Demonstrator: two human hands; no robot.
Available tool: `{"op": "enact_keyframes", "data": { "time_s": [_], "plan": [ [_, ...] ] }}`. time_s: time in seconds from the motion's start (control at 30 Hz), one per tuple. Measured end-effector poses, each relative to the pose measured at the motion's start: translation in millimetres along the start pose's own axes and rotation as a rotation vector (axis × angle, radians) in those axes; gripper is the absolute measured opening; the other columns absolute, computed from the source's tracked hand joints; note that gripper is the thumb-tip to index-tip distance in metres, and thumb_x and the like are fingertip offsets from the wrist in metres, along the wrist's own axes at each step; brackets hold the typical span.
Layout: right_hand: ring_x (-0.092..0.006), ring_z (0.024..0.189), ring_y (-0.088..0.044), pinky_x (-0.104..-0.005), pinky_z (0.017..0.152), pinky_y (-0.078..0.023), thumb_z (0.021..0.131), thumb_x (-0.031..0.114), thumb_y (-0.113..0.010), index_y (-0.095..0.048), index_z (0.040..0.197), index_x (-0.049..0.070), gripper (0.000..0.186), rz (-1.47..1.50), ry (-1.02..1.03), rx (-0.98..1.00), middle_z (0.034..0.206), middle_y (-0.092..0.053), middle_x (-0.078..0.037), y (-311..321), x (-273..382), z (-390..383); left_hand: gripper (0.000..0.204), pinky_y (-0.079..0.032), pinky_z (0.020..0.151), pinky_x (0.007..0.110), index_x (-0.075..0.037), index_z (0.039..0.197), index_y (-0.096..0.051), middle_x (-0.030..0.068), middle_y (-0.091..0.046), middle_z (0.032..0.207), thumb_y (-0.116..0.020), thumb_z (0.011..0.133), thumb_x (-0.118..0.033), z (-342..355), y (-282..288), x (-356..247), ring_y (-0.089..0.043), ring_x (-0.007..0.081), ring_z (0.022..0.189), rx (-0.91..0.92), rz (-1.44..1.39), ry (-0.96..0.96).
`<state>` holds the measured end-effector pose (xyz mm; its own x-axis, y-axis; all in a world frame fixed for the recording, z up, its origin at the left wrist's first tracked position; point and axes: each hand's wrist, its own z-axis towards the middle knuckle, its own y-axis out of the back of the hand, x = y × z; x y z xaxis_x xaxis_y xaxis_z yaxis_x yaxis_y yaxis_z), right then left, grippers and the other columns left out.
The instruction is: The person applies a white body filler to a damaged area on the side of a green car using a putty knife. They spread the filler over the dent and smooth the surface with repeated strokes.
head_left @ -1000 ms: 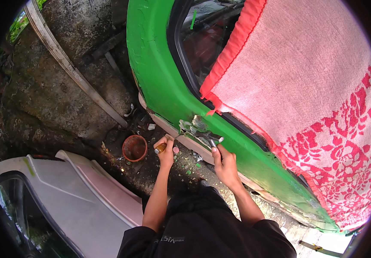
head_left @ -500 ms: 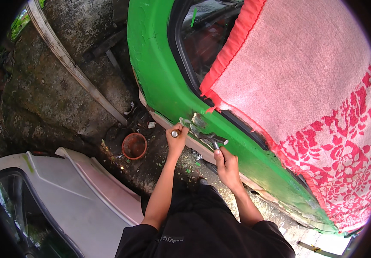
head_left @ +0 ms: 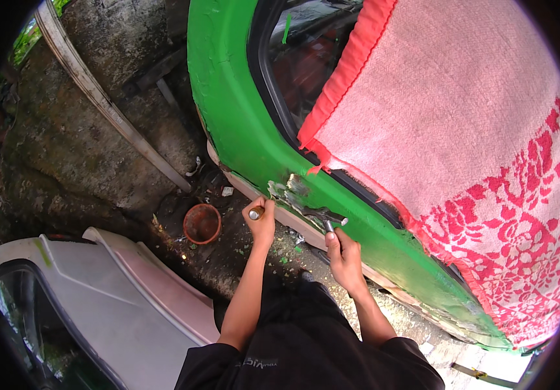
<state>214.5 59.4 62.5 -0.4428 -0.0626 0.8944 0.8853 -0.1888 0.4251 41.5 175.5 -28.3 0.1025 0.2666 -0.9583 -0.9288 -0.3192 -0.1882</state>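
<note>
Muddy ground lies under a green car door at frame centre. Its scraped patch sits between both hands: left hand grips a small tool, right hand pinches a scraper angled up-left toward it.

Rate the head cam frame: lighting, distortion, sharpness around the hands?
Head view: soft daylight, no hard shadows or glare. Strong fisheye, with a black vignette at the corners and the green car panel bowed. Left hand and right hand are fairly sharp; the tool tips are too small to make out. The ground by the clay pot is dim.
</note>
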Motion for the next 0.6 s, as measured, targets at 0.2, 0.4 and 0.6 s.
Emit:
{"op": "enact_keyframes", "data": {
  "time_s": [0.2,0.4,0.6],
  "plan": [
    [-0.0095,0.052,-0.040,-0.0307,0.047,-0.033,0.103,0.028,-0.048,-0.049,0.073,0.001,0.040,-0.020,0.018,-0.013,0.056,-0.044,-0.002,1.1,-10.1,-2.8,0.038,-0.018,0.052,0.029,-0.006,0.063,-0.026,-0.0049,-0.023,0.060,-0.057,0.083,0.003,-3.8,5.8,3.0,-0.023,0.0040,0.059,0.007,0.033,0.020],
    [-0.0092,0.052,-0.040,-0.0307,0.048,-0.033,0.103,0.028,-0.047,-0.048,0.073,0.001,0.040,0.012,0.021,0.021,0.056,-0.043,-0.002,-1.6,-8.9,-3.9,0.038,-0.018,0.054,0.030,-0.007,0.064,-0.025,-0.0049,-0.023,0.062,-0.056,0.084,0.003,0.6,14.0,23.9,-0.021,0.0048,0.061,-0.053,-0.156,0.127],
    [-0.0093,0.052,-0.039,-0.0303,0.048,-0.033,0.103,0.028,-0.047,-0.048,0.073,0.001,0.040,0.054,-0.018,0.051,0.056,-0.043,-0.001,-5.2,-7.6,-7.2,0.037,-0.018,0.054,0.030,-0.007,0.064,-0.026,-0.0051,-0.023,0.063,-0.056,0.084,0.002,3.6,3.9,31.7,-0.021,0.0052,0.061,-0.015,-0.165,0.162]
  ]
}}
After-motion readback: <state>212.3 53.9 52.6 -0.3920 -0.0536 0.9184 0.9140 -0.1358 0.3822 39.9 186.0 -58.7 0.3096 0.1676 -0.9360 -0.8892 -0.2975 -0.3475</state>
